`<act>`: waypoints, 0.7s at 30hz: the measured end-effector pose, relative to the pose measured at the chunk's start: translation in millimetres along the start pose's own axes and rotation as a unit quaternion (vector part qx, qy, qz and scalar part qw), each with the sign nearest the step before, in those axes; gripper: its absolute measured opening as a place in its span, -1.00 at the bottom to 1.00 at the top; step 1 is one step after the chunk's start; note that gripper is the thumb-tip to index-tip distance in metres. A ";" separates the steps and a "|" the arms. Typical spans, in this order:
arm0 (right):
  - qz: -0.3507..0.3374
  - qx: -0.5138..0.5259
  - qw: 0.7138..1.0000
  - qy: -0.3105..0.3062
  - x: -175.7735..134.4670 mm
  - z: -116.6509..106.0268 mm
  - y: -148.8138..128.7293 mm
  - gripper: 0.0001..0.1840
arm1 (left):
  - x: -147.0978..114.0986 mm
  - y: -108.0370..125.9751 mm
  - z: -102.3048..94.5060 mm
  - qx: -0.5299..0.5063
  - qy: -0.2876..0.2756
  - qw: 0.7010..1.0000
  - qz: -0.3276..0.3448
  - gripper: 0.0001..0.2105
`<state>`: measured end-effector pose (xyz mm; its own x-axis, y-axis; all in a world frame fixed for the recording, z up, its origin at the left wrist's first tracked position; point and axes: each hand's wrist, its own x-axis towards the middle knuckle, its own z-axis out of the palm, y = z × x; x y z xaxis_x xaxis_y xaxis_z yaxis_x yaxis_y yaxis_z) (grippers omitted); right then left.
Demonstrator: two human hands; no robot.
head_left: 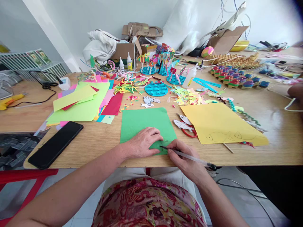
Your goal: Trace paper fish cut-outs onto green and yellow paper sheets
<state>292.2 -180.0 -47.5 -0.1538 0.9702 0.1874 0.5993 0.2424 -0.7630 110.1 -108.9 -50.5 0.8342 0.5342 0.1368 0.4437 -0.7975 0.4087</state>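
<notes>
A green sheet of paper (144, 121) lies at the table's front edge before me. Flat on its lower part rests my left hand (143, 142), fingers stretched out. My right hand (183, 156) grips a pen (193, 157), its tip on the sheet near the lower right, where faint dark lines show. To the right is a yellow sheet (215, 119) with fish outlines drawn along its lower edge. Paper fish cut-outs (183, 125) lie over red-handled scissors (189, 132) between the two sheets. More fish cut-outs (149, 101) lie beyond the green sheet.
Coloured papers (78, 102) and a black phone (55, 145) are at the left. Behind stand a blue scalloped disc (156, 89), glue bottles (190, 75) and decorated blue stands (148, 70). Paper scraps (189, 96) and painted egg-carton pieces (239, 77) spread rightward. Part of another person's hand (295, 91) shows at the right edge.
</notes>
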 end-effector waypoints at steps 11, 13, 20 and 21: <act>0.002 0.006 1.000 -0.001 -0.5 -0.3 1.9 -0.87 | 0.0 0.2 -0.6 0.002 0.000 1.000 0.002 -0.66; 0.001 0.003 1.000 0.000 -0.8 -0.3 1.6 -0.87 | -0.1 0.1 -0.2 0.002 0.003 1.000 0.002 -0.66; 0.001 0.003 1.000 0.005 0.1 -0.2 -0.7 -0.87 | 0.6 -0.7 0.3 -0.001 0.003 1.000 0.006 -0.65; 0.001 0.002 1.000 0.005 0.3 0.0 -0.7 -0.87 | 0.6 -0.8 0.3 -0.002 0.004 1.000 0.007 -0.66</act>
<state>291.7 -179.9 -46.9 -0.1446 0.9705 0.1927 0.5959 0.2409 -0.7661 110.4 -108.0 -51.0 0.8378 0.5253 0.1487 0.4313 -0.8039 0.4095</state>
